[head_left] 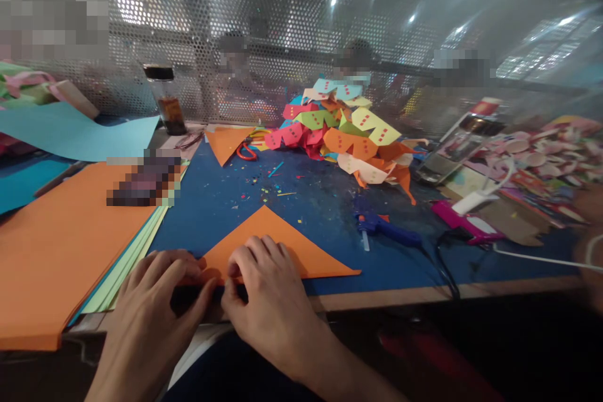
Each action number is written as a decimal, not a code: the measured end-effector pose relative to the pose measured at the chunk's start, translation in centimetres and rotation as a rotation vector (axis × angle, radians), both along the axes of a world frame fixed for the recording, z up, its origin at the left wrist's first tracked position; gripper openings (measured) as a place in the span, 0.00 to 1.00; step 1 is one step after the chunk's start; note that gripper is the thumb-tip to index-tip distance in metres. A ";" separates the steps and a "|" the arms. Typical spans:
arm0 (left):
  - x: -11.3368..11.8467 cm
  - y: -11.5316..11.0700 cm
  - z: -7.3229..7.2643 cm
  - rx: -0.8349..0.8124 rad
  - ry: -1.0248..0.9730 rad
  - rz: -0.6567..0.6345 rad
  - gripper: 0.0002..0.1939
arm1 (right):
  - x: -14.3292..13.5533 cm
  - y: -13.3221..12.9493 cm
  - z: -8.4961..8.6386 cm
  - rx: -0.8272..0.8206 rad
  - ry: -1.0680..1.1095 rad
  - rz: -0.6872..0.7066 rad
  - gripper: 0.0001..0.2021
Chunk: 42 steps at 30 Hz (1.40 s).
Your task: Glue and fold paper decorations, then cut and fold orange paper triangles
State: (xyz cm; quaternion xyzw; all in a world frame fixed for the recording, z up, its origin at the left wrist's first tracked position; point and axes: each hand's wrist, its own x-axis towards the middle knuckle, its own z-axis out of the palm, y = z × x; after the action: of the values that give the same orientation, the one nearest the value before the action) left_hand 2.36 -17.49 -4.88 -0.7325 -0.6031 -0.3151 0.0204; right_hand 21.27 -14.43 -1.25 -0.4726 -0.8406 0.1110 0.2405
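Note:
A triangle of folded orange paper [277, 242] lies at the table's front edge, its peak pointing away from me and its long folded side toward me. My left hand [160, 282] grips the left part of that long side, with thumb and fingers closed on the edge. Beside it, my right hand [264, 282] has its fingers curled over the middle of the same edge, the thumb tucked near the index finger. The triangle's left corner is hidden by my left hand. Its right corner lies flat on the blue table top [330, 201].
On the left, a stack of coloured paper [70, 245] bears a phone-like object [146, 182]. Cut and folded paper pieces [348, 132] are heaped at the back. A blue glue gun [391, 229], a pink power strip [466, 223] and a tilted bottle [452, 151] lie to the right.

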 end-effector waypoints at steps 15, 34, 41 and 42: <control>-0.1 -0.1 -0.2 -0.001 -0.021 -0.010 0.10 | 0.9 -0.1 0.2 -0.064 0.025 -0.011 0.07; 1.5 -0.5 1.0 -0.021 -0.122 0.071 0.10 | 1.2 0.1 -0.3 -0.058 0.093 0.005 0.08; 0.9 -0.7 1.0 -0.056 -0.106 0.102 0.10 | 1.2 0.1 -0.4 -0.045 0.106 0.009 0.08; 0.7 -0.6 0.8 -0.064 -0.091 0.097 0.10 | 1.2 0.1 -0.4 -0.043 0.106 0.011 0.08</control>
State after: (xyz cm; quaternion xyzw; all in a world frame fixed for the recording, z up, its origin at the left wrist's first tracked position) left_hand 3.03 -18.13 -4.06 -0.6875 -0.6481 -0.3274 -0.0150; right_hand 22.49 -14.28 -1.69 -0.4664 -0.8267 0.1552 0.2738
